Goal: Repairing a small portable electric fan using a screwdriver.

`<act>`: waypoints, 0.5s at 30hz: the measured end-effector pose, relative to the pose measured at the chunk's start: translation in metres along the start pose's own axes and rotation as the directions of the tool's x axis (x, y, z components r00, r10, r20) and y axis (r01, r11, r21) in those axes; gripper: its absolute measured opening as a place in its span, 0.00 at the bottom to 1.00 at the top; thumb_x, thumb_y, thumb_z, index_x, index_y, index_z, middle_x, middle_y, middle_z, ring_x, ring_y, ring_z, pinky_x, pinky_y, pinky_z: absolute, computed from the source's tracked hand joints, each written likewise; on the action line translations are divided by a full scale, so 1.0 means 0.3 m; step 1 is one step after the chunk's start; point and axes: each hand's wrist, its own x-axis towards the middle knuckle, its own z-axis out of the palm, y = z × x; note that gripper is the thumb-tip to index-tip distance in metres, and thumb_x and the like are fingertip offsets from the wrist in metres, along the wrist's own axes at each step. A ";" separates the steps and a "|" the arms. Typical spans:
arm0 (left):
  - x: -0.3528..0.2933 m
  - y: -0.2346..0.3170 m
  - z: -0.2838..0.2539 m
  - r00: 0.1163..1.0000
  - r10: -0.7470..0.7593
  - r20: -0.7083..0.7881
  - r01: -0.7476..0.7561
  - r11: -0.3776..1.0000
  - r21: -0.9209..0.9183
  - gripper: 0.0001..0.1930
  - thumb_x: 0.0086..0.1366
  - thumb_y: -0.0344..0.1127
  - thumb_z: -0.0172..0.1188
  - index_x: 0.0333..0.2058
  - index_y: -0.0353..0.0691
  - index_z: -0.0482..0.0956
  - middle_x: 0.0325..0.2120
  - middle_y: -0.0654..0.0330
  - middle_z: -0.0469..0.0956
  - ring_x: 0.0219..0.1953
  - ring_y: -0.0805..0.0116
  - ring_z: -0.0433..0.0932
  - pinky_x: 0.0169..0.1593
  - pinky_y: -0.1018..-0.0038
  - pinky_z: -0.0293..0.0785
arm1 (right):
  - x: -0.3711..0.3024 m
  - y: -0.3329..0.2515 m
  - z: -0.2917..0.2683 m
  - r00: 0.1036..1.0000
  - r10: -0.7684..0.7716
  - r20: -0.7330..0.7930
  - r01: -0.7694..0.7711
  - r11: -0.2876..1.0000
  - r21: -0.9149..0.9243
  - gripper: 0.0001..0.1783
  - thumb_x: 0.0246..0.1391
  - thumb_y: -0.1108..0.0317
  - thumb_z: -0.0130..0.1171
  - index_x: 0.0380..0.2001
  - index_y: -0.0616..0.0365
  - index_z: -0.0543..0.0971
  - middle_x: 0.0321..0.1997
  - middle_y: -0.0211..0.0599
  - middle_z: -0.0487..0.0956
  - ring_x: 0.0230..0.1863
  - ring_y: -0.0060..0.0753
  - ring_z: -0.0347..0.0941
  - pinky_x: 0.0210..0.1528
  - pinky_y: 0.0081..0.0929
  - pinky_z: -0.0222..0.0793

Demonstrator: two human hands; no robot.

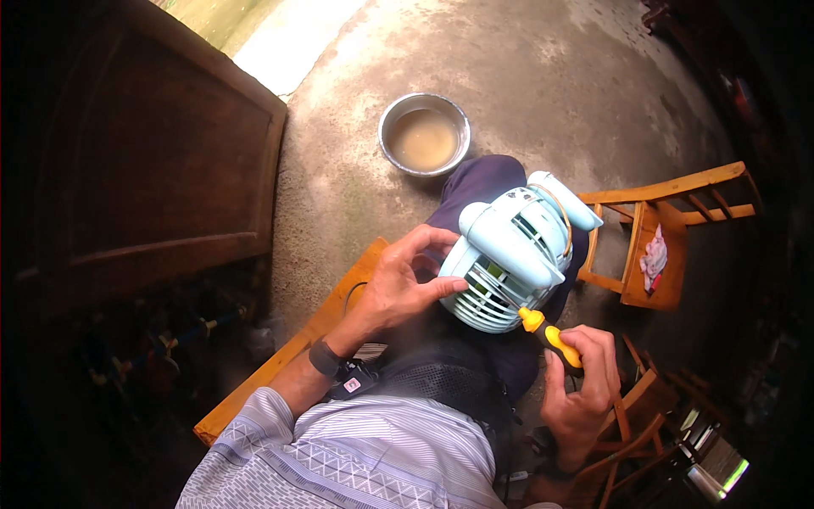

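A light blue plastic appliance (513, 242), fan-like with slotted grilles and something green behind the slats, rests tilted on my lap. A thin tan cord or band crosses its upper part. My left hand (409, 284) grips its left edge, thumb on the slatted side and fingers partly hidden behind. In my right hand (583, 386) is a screwdriver (555, 341) with a yellow and black handle. Its shaft points up and left to the slatted housing, where the tip is hard to make out.
A metal basin (424, 136) of cloudy water stands on the concrete floor ahead. On the right is a wooden chair (670, 246) with a crumpled pale cloth (653, 259). A wooden bench (280, 373) runs along my left, near a dark wooden door (153, 153). More wooden furniture (644, 416) sits lower right.
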 end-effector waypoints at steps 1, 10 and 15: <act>0.000 0.000 0.001 1.000 -0.001 0.001 0.001 1.000 0.000 0.27 0.61 0.34 0.79 0.56 0.36 0.78 0.46 0.61 0.81 0.47 0.71 0.82 0.54 0.71 0.80 | -0.002 -0.004 0.005 1.000 -0.002 -0.013 0.003 1.000 0.007 0.20 0.47 0.85 0.69 0.45 0.66 0.79 0.43 0.52 0.80 0.39 0.57 0.82 0.41 0.42 0.79; 0.006 0.015 -0.004 1.000 0.014 0.003 -0.014 0.999 0.031 0.27 0.60 0.34 0.80 0.55 0.34 0.79 0.47 0.60 0.81 0.45 0.71 0.82 0.52 0.72 0.81 | -0.007 0.012 0.055 0.982 0.181 -0.054 -0.178 0.983 0.054 0.12 0.56 0.80 0.65 0.45 0.66 0.80 0.37 0.49 0.82 0.38 0.54 0.83 0.40 0.42 0.78; 0.009 -0.002 -0.012 1.000 -0.010 0.007 0.010 1.000 -0.005 0.27 0.60 0.33 0.80 0.55 0.35 0.79 0.45 0.62 0.81 0.46 0.72 0.81 0.52 0.72 0.81 | 0.039 -0.020 0.014 0.999 -0.019 -0.042 0.022 0.997 0.071 0.16 0.52 0.82 0.68 0.46 0.65 0.79 0.39 0.49 0.81 0.41 0.54 0.84 0.41 0.42 0.79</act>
